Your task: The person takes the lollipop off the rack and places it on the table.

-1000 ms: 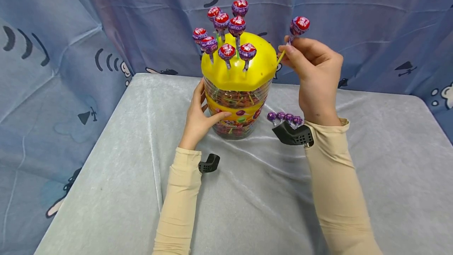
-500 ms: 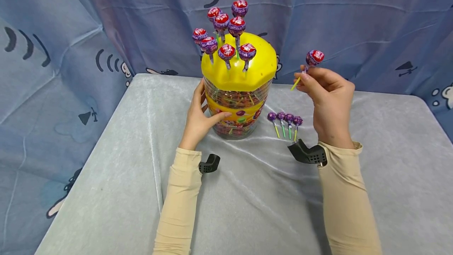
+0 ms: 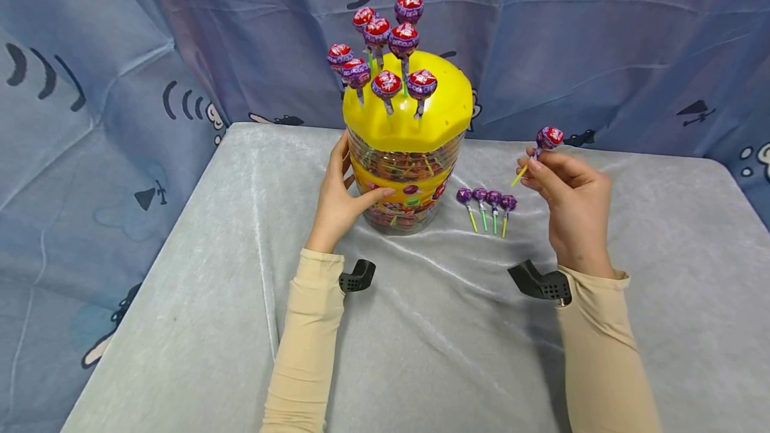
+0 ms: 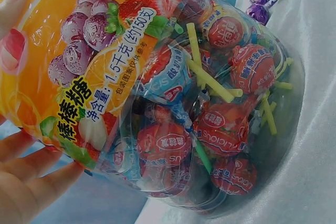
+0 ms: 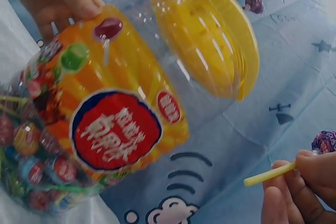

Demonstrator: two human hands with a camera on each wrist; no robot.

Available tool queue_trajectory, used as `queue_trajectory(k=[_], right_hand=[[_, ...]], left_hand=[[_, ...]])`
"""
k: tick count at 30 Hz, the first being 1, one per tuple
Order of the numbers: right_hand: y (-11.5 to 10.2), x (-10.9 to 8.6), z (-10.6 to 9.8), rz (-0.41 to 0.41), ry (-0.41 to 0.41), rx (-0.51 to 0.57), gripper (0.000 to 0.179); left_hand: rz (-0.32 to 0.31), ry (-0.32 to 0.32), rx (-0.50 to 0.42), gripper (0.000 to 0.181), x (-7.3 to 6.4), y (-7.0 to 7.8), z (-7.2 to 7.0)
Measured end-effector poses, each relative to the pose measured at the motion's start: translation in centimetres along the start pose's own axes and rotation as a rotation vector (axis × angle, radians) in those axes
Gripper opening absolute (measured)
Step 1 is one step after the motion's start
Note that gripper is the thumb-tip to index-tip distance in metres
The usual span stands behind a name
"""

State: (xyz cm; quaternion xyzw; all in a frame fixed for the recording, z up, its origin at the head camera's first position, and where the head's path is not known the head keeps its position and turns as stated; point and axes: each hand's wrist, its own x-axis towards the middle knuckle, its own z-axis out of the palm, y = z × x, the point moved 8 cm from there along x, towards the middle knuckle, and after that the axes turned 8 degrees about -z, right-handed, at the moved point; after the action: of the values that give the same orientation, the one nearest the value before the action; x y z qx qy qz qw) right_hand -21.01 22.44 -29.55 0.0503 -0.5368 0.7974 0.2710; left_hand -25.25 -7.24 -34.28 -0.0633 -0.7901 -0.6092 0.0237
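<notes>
A clear plastic candy jar (image 3: pixel 406 196) with a yellow lid (image 3: pixel 445 109) stands on the table, wrapped lollipops inside. Several red-and-purple lollipops (image 3: pixel 386 85) stick up from the lid's top, mostly on its left half. My left hand (image 3: pixel 337 202) grips the jar's left side, thumb across the orange label (image 4: pixel 100 51), other fingers behind. To the right of the jar, my right hand (image 3: pixel 571 199) pinches the stick of one red-and-purple lollipop (image 3: pixel 549 138) between thumb and fingers. Its head points up, and the yellow stick (image 5: pixel 268 174) slants down to the left.
Several purple lollipops (image 3: pixel 494 199) lie in a row on the table, between the jar and my right hand, sticks toward me. A grey-white cloth (image 3: pixel 421 353) covers the table. Behind it hangs a blue patterned curtain (image 3: pixel 631 39).
My right hand has moved down and to the right, away from the lid, with the lollipop in its fingers. The row of purple lollipops shows fully now. My left hand stays on the jar.
</notes>
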Motion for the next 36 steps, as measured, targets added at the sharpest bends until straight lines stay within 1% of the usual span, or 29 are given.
queue_trajectory(k=[4, 8, 12, 16, 22, 27, 30, 32, 34, 36], right_hand=[[0.7, -0.3, -1.1, 0.038, 0.029, 0.016, 0.007], [1.3, -0.8, -2.1, 0.070, 0.049, 0.000, 0.009], [2.0, -1.1, -3.2, 0.108, 0.051, -0.004, 0.009], [2.9, -1.2, -4.1, 0.162, 0.029, -0.009, 0.010], [4.2, -1.3, -5.4, 0.233, 0.012, -0.085, 0.009], [6.2, -1.0, -7.1, 0.279, 0.002, -0.085, 0.009], [8.0, -0.8, -8.8, 0.316, -0.018, -0.149, 0.008], [8.9, -0.8, -9.5, 0.339, -0.042, -0.200, 0.009], [9.3, -0.9, -9.7, 0.355, -0.078, -0.252, 0.012], [9.3, -1.2, -9.5, 0.370, -0.105, -0.262, 0.016]], left_hand=[[0.002, -0.001, 0.001, 0.098, 0.0, 0.0, 0.0], [0.004, -0.005, -0.003, 0.099, 0.0, 0.1, 0.1], [0.004, -0.010, -0.005, 0.099, 0.0, 0.2, 0.2], [0.008, -0.010, -0.007, 0.099, 0.0, 0.2, 0.2], [0.011, -0.005, -0.015, 0.097, 0.0, 0.1, 0.1], [0.014, -0.002, -0.023, 0.098, 0.0, 0.1, 0.0], [0.013, 0.000, -0.020, 0.098, 0.0, 0.1, -0.1], [0.013, 0.000, -0.017, 0.098, 0.0, 0.1, -0.1], [0.014, 0.000, -0.018, 0.098, 0.0, 0.1, -0.1], [0.015, -0.001, -0.020, 0.098, 0.0, 0.2, -0.1]])
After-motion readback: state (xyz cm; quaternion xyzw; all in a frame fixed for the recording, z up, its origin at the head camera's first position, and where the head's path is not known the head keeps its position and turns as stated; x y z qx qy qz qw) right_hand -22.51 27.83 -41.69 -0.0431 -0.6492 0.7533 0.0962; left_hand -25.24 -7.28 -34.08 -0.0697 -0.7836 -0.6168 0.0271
